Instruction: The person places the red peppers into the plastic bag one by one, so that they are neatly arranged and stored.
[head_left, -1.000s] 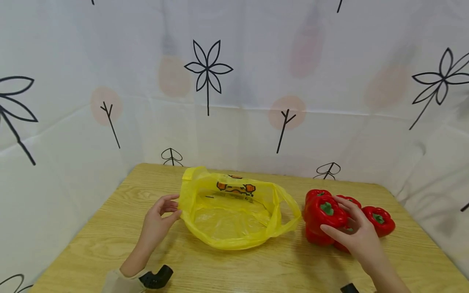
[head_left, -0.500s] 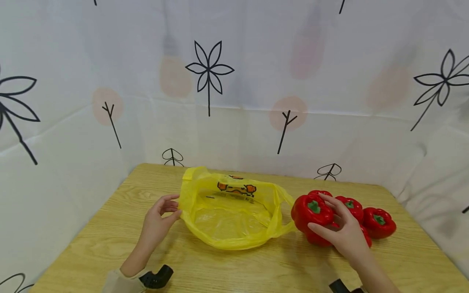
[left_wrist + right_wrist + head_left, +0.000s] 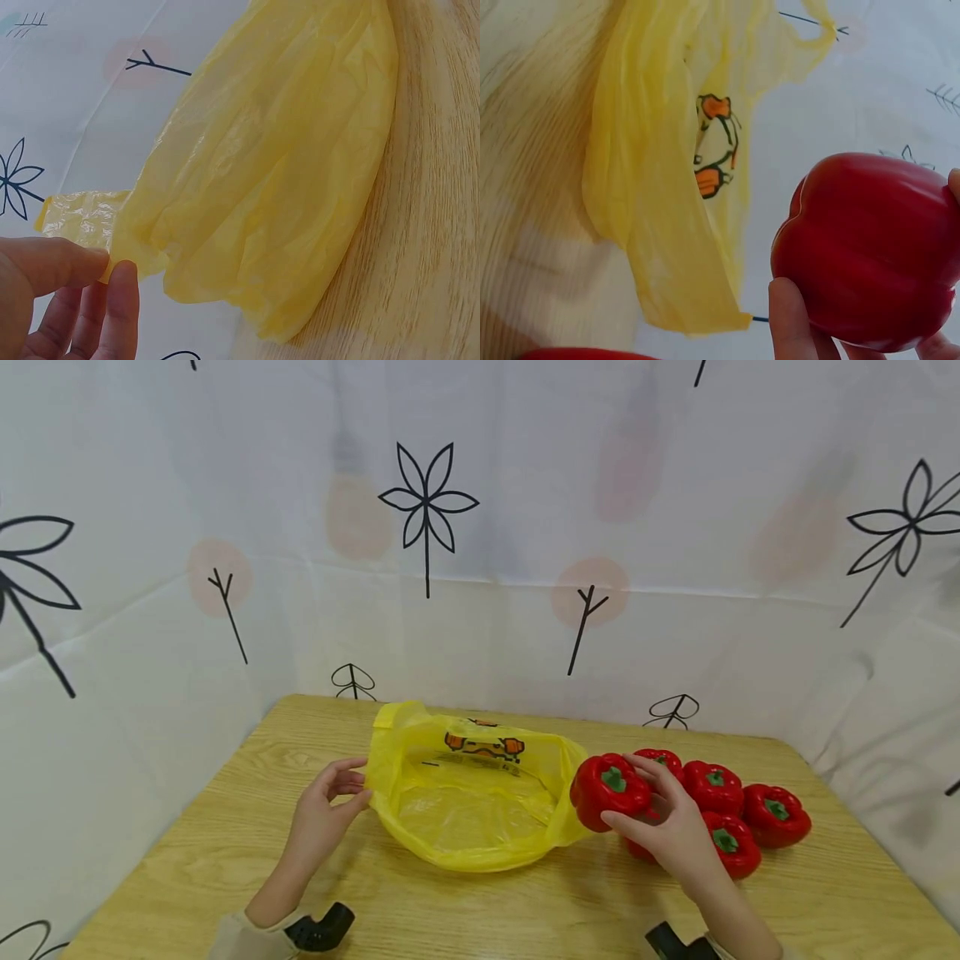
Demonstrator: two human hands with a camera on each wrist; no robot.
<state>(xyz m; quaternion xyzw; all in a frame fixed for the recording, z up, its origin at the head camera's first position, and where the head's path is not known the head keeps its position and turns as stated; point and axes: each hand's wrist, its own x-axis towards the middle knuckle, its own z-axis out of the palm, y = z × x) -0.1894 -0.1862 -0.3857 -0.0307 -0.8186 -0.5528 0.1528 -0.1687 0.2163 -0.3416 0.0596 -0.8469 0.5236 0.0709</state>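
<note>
A yellow plastic bag point(image 3: 480, 852) lies on the table with its mouth spread wide toward me. My left hand point(image 3: 330, 806) pinches the bag's left edge between thumb and fingers, as the left wrist view shows near the bag's handle point(image 3: 79, 217). In my right hand point(image 3: 675, 835) is a red bell pepper point(image 3: 600, 797) with a green stem, held above the table at the bag's right side. The right wrist view shows fingers around the held bell pepper point(image 3: 870, 247), with the bag point(image 3: 652, 225) beside it.
Several more red bell peppers point(image 3: 776, 817) sit grouped on the wooden table point(image 3: 465, 918) right of the bag. One is partly hidden behind my right hand. A white patterned cloth point(image 3: 495, 643) hangs behind the table and along both sides.
My right hand has carried the bell pepper leftward from the group to the bag's right edge, and the peppers behind show more. My left hand stays at the bag's left edge.
</note>
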